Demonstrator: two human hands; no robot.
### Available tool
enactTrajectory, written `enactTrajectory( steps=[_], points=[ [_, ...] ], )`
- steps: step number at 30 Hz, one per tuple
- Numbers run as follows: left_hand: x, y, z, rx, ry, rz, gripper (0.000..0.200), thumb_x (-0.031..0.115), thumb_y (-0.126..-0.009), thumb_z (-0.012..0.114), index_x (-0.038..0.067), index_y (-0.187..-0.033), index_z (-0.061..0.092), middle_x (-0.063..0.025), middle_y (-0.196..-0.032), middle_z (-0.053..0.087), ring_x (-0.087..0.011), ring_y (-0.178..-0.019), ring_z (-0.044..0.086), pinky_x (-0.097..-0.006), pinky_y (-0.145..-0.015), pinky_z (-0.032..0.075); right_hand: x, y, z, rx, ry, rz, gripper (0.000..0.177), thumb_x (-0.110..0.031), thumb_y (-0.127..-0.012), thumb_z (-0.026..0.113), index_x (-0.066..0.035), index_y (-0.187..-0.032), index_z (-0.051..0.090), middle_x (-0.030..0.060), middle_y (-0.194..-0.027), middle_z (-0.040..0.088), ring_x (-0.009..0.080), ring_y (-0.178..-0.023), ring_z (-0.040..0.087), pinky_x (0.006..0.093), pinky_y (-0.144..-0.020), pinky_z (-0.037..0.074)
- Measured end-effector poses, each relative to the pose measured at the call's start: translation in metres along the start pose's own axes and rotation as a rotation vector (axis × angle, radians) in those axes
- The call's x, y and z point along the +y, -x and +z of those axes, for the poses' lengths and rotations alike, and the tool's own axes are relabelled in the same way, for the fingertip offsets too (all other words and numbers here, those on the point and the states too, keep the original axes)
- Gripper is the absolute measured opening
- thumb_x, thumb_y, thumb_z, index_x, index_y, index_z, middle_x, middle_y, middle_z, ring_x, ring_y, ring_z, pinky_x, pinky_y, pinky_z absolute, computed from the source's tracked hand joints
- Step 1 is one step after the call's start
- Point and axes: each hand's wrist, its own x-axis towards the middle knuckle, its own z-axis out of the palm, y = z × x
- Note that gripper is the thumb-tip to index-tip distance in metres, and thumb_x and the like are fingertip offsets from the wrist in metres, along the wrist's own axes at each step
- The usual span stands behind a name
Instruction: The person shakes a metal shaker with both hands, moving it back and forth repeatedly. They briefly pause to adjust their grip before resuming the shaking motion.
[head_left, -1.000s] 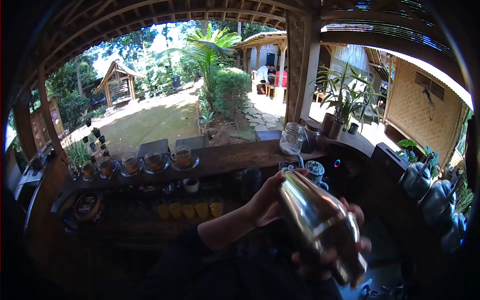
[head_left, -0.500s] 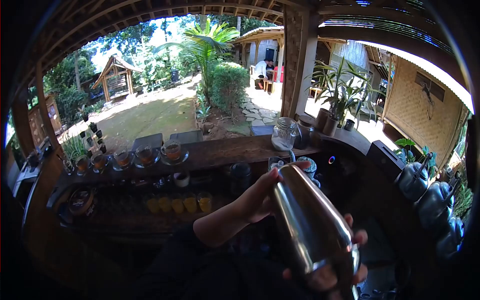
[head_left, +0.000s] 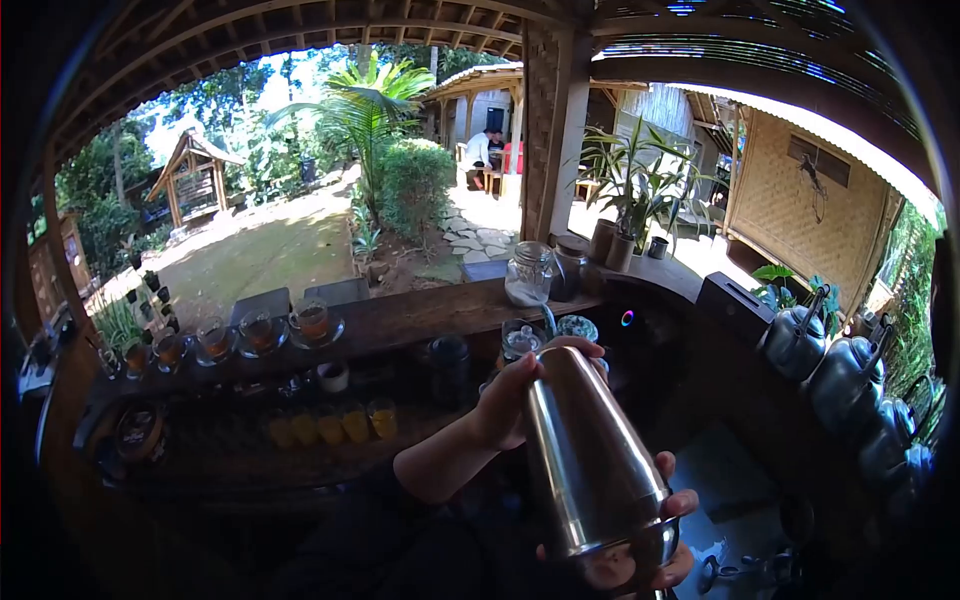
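A shiny metal cocktail shaker (head_left: pixel 590 450) is tilted in front of me, held between both hands. My left hand (head_left: pixel 507 400) grips its upper end from the left, with fingers curled over the top. Around the lower right end wrap the fingers of my right hand (head_left: pixel 675 520); the palm is hidden behind the metal. Just beyond the shaker's top stand a glass jar with a lid (head_left: pixel 521 340) and a patterned container (head_left: pixel 578 327).
Glasses of brown drink on saucers (head_left: pixel 310 322) line the wooden counter ledge (head_left: pixel 420 318). Several glasses of yellow liquid (head_left: pixel 382 418) stand on the lower shelf. A clip-top jar (head_left: pixel 529 275) is ahead, metal kettles (head_left: pixel 845 375) are at right. A person (head_left: pixel 480 150) sits outside.
The view has turned slightly right, so the surroundings sit further left. The shaker has shifted and stands a little more upright, still in both hands.
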Motion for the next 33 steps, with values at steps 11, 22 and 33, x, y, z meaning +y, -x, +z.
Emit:
enactTrajectory(
  steps=[11, 22, 33],
  points=[
    [0.008, 0.025, -0.058, 0.329, 0.208, -0.284, 0.058, 0.051, -0.087, 0.043, 0.002, -0.118, 0.048, -0.0120, -0.100, 0.060, -0.0218, -0.088, 0.061, -0.0366, -0.076, 0.051, 0.032, 0.010, 0.013, 0.010, 0.492, -0.016, 0.087, -0.027, -0.066, 0.078, -0.028, -0.131, 0.021, 0.0165, -0.131, 0.028, 0.0379, -0.123, 0.033, 0.0489, -0.097, 0.039],
    [0.041, 0.067, -0.084, 0.657, 0.069, -0.370, 0.050, 0.056, -0.085, 0.043, 0.009, -0.099, 0.054, 0.0011, -0.071, 0.058, -0.0032, -0.050, 0.048, -0.0144, -0.037, 0.024, 0.077, 0.037, 0.065, 0.205, 0.325, 0.126, 0.098, -0.019, -0.062, 0.081, -0.026, -0.129, 0.010, 0.0183, -0.129, 0.028, 0.0388, -0.117, 0.039, 0.0492, -0.094, 0.039],
    [0.060, 0.118, -0.077, 0.770, 0.135, -0.282, 0.057, 0.056, -0.084, 0.043, 0.004, -0.103, 0.055, -0.0056, -0.075, 0.061, -0.0101, -0.057, 0.056, -0.0211, -0.047, 0.041, 0.033, 0.048, 0.129, -0.022, 0.453, 0.013, 0.091, -0.022, -0.065, 0.078, -0.040, -0.131, 0.017, 0.0071, -0.123, 0.035, 0.0395, -0.115, 0.040, 0.0520, -0.092, 0.041]
  ],
)
